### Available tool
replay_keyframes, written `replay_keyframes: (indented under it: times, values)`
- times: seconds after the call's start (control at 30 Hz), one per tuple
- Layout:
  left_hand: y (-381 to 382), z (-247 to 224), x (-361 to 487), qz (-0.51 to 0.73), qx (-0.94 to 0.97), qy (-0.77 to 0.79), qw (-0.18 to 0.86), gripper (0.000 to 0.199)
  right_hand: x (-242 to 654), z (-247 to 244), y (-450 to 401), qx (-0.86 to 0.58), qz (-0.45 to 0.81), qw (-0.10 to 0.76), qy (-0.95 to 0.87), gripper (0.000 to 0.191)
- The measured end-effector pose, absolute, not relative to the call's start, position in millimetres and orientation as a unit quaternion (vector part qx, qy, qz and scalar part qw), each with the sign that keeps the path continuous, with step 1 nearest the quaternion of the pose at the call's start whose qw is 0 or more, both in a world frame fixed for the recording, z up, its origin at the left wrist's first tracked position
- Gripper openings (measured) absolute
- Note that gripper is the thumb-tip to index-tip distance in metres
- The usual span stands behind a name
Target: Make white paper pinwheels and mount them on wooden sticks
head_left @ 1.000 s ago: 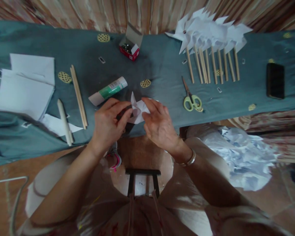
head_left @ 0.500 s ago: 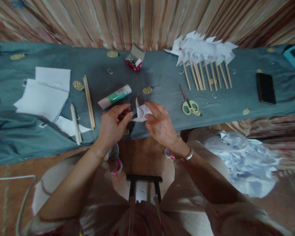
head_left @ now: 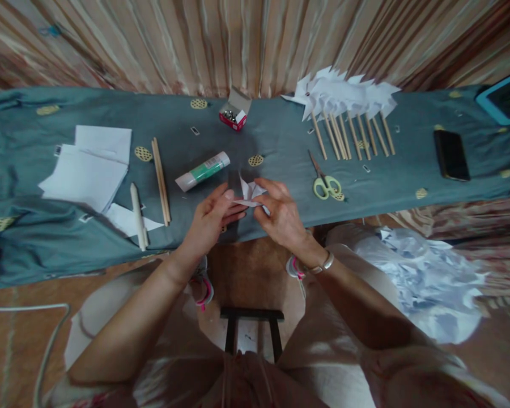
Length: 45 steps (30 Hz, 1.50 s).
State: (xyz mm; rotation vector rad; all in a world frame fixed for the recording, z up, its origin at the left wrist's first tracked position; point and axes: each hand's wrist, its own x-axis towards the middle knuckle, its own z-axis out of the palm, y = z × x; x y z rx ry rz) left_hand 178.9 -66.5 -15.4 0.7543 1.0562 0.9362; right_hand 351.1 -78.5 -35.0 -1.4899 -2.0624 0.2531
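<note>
Between my hands is a small folded white paper pinwheel [head_left: 250, 190], its pointed flaps standing up. My left hand [head_left: 216, 214] pinches its left corner between thumb and fingers. On the other side my right hand [head_left: 280, 212] grips the paper's right edge, thumb below and fingers above. Just beyond my left hand lies a glue stick [head_left: 204, 170] with a green label. Scissors [head_left: 325, 181] with light green handles rest to the right of my right hand. A small red box [head_left: 233, 118] of shiny metal pins or tacks stands open farther back.
Finished pinwheels [head_left: 344, 93] on wooden sticks lie in a row at the back right. White paper sheets [head_left: 87, 173], thin wooden sticks [head_left: 160, 181] and a white pointed tool [head_left: 138, 215] are on the left. A phone [head_left: 451, 154] lies at right; a bag of paper scraps [head_left: 429, 283] sits below.
My left hand has moved in to the right and now grips the paper's left corner. The paper is tilted up more, and the whole view has shifted slightly.
</note>
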Motion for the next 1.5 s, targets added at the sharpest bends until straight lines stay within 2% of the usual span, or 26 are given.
replay_keyframes:
  times: [0.2, 0.4, 0.5, 0.7, 1.13, 1.5]
  values:
    - [-64.5, -16.1, 181.2, 0.432, 0.290, 0.427, 0.740, 0.050, 348.0, -33.6, -79.7, -0.551, 0.087, 0.296, -0.776, 0.026]
    - [-62.5, -15.7, 183.7, 0.442, 0.269, 0.420, 0.746, 0.042, 347.9, -29.4, -84.2, -0.535, 0.025, 0.268, -0.801, 0.026]
    - [-61.4, -12.3, 184.8, 0.443, 0.280, 0.421, 0.740, 0.045, 347.3, -22.3, -87.7, -0.525, -0.005, 0.253, -0.812, 0.026]
    - [-59.0, -12.4, 190.2, 0.479, 0.302, 0.425, 0.706, 0.062, 342.4, -10.3, -92.9, -0.528, -0.019, 0.237, -0.815, 0.030]
    - [-55.2, -14.7, 197.6, 0.512, 0.333, 0.430, 0.664, 0.038, 339.9, -6.4, -97.5, -0.534, 0.011, 0.238, -0.811, 0.034]
    - [-53.4, -15.0, 198.8, 0.505, 0.363, 0.463, 0.631, 0.044, 338.4, -5.8, -99.1, -0.526, -0.024, 0.240, -0.816, 0.033]
